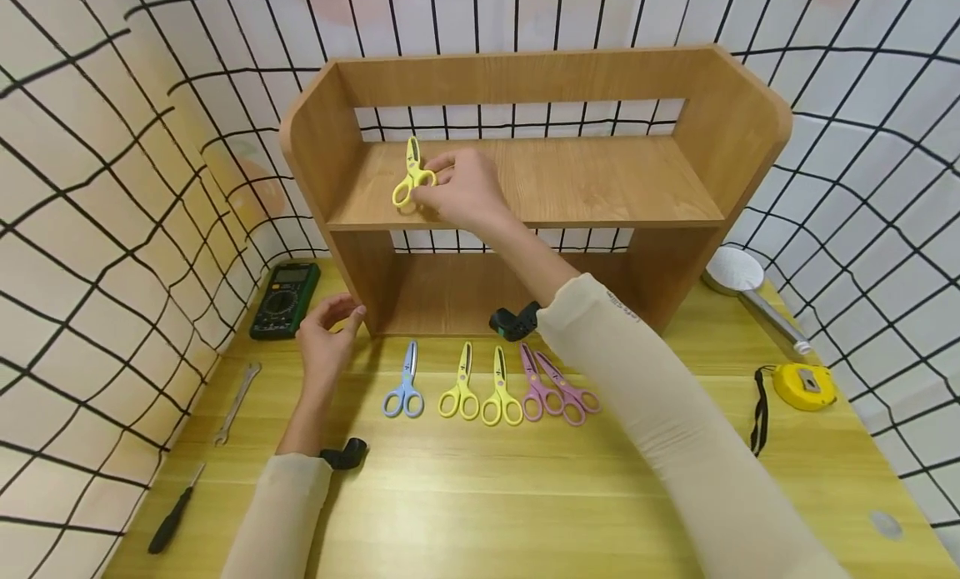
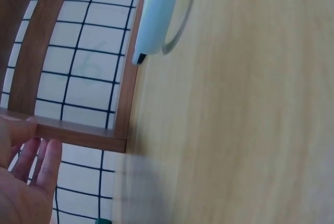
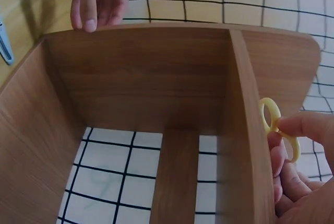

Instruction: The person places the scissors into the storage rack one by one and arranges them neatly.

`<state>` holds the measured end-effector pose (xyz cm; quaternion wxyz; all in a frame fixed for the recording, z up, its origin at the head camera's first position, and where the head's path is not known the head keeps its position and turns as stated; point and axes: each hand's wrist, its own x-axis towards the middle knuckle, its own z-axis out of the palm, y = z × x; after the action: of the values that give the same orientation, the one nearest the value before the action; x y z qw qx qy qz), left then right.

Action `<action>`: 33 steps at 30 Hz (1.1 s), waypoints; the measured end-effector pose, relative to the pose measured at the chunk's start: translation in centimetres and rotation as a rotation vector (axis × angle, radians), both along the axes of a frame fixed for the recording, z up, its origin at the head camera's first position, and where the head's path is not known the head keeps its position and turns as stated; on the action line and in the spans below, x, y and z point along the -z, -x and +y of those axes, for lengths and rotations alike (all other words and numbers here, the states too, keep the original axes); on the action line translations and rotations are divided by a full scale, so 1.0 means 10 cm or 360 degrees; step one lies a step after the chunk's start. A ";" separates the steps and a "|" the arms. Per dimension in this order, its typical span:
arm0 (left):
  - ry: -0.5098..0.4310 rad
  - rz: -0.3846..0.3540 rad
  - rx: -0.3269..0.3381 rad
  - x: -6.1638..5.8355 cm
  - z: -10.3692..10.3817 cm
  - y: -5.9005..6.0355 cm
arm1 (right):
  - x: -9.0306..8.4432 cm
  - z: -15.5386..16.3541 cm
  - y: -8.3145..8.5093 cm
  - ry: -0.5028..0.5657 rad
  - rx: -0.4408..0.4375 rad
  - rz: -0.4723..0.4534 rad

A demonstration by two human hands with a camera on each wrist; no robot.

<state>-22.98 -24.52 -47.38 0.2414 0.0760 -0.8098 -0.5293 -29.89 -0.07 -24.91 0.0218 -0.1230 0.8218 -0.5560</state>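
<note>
My right hand point(image 1: 465, 187) pinches a pair of yellow scissors point(image 1: 413, 172) by a handle loop at the left part of the upper board of the wooden shelf point(image 1: 592, 179). Its blades point toward the back. In the right wrist view, thumb and fingers meet on the yellow handles point(image 3: 270, 114). My left hand point(image 1: 327, 333) is at the front edge of the shelf's left side panel, thumb and fingertips touching it, fingers fairly straight. On the table in front lie blue scissors point(image 1: 405, 385), two yellow pairs point(image 1: 460, 387) and two purple pairs point(image 1: 538, 389), the purple ones overlapping.
A green multimeter point(image 1: 285, 301), a wrench point(image 1: 237, 404) and a screwdriver point(image 1: 177, 510) lie on the left. On the right are a round strainer-like tool with a handle point(image 1: 772, 319) and a yellow tape measure point(image 1: 804, 386). Black wire grid point(image 1: 555, 17) stands behind and along the sides.
</note>
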 end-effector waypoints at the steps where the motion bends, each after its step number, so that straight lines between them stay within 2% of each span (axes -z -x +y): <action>1: 0.0001 0.0005 -0.0003 0.00 0.00 0.00 | 0.00 -0.06 0.02 -0.0004 -0.0002 -0.0015; 7: -0.0010 0.0003 -0.0011 0.01 0.01 0.02 | 0.00 -0.27 0.05 -0.0118 -0.0001 0.0016; 13: -0.0026 -0.0016 -0.0003 0.01 0.02 0.01 | 0.04 -0.31 0.06 -0.0466 0.0004 0.0192; 16: -0.0033 -0.0007 -0.0002 0.01 0.02 0.01 | 0.05 -0.31 0.05 -0.0534 -0.0027 0.0226; 20: -0.0033 0.0027 -0.0005 0.01 0.02 0.02 | 0.02 -0.23 0.01 -0.0500 -0.0088 0.0235; 24: -0.0034 0.0049 0.0003 -0.01 0.03 0.03 | 0.01 0.00 -0.09 -0.0399 -0.0147 0.0262; 29: -0.0033 0.0036 -0.0012 0.01 0.04 0.00 | 0.06 0.38 -0.33 -0.0299 -0.0134 0.0312; 33: -0.0025 0.0031 -0.0032 0.02 0.05 -0.01 | 0.13 0.72 -0.58 -0.0288 -0.0120 0.0339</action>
<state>-22.87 -24.06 -47.57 0.2540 0.0810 -0.8024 -0.5339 -24.12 7.10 -26.24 -0.0336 -0.2095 0.8610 -0.4622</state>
